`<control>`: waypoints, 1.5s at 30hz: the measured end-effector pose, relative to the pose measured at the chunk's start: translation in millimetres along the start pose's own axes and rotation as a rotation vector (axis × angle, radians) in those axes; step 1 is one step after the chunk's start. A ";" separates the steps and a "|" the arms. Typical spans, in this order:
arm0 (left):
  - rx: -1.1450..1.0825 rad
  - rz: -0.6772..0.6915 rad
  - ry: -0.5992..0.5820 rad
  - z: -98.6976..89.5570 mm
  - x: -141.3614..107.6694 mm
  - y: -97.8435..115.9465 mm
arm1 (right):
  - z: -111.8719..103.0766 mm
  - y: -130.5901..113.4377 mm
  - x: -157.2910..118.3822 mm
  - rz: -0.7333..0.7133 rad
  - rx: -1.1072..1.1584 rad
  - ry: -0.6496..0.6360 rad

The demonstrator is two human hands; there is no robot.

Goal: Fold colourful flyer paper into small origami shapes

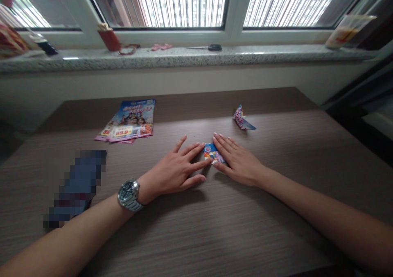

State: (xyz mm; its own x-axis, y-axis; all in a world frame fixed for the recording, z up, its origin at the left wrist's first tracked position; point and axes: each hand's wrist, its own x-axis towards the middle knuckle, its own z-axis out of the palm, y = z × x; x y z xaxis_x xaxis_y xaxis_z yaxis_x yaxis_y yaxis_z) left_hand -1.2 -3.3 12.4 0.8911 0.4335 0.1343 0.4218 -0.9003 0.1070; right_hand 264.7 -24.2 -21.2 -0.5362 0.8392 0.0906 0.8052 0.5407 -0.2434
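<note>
A small folded piece of printed paper (210,151), blue, orange and purple, lies flat on the brown table (190,232). My left hand (181,164) has its fingers spread, with fingertips touching the paper's left and lower edges; a metal watch (129,194) is on that wrist. From the other side my right hand (238,158) lies flat, fingers stretched out, covering the paper's right part. Beyond the right hand stands a folded paper figure (242,119) of similar print, with a pointed upright part.
Several printed flyers (132,121) lie overlapped at the back left. A pixelated dark blue object (80,182) rests beside my left forearm. On the stone windowsill (172,57) are a red case (109,38), scissors (213,47), pink items (161,47) and a plastic cup (345,33).
</note>
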 end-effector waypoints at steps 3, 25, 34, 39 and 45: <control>0.014 0.016 -0.007 -0.8 -0.1 2.9 | 0.9 0.0 0.4 0.005 -0.004 -0.006; 0.096 -0.169 0.025 -1.6 -4.4 -9.0 | -6.8 0.2 -1.4 -0.033 0.137 0.048; 0.125 -0.119 0.033 -0.8 -4.2 -2.9 | -9.9 -2.7 -2.1 -0.076 0.087 0.061; 0.098 -0.059 -0.002 -2.0 -3.5 -0.9 | -9.3 -4.0 -2.4 -0.083 0.050 0.109; 0.096 -0.097 0.056 0.3 -3.6 -3.1 | -15.7 -4.3 -4.5 -0.119 0.076 0.181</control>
State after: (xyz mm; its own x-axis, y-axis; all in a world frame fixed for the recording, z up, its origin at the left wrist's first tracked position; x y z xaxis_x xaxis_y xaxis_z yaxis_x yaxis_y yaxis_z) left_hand -5.6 -2.1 11.3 0.8356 0.5179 0.1833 0.5223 -0.8523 0.0274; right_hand 267.7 -29.4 -5.4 -0.5664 0.7704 0.2928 0.7142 0.6361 -0.2922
